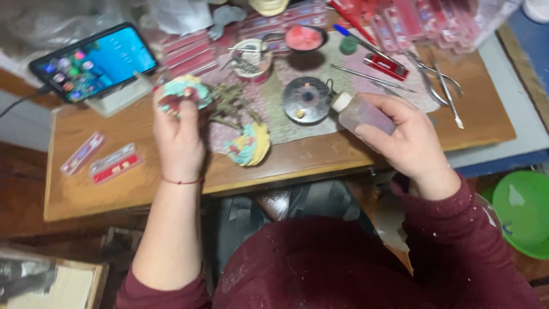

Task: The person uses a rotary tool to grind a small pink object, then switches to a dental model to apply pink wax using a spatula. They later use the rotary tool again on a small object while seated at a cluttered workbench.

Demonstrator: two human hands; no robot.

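My left hand (pixel 178 133) pinches a pastel clay flower piece (pixel 182 92) above the wooden surface (pixel 114 189); my right hand (pixel 403 136) grips a small clear plastic bottle with a cream cap (pixel 359 113), tilted inward. I judge I'm mid-application; next calls for steady aim.

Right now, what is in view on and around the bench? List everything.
phone: one, lit blue screen, propped at far left
flat packets: two, red and pink, left of bench
pastel model: one, yellow, turquoise and pink, near edge, centre
round metal dish: one, dark, centre mat
pink-filled bowl: one, far centre
pliers and tweezers: several, metal, right
green bowl: one, lower right, off the bench
wooden bench: one, brown
left hand: holds a turquoise and pink piece
right hand: holds a small clear bottle
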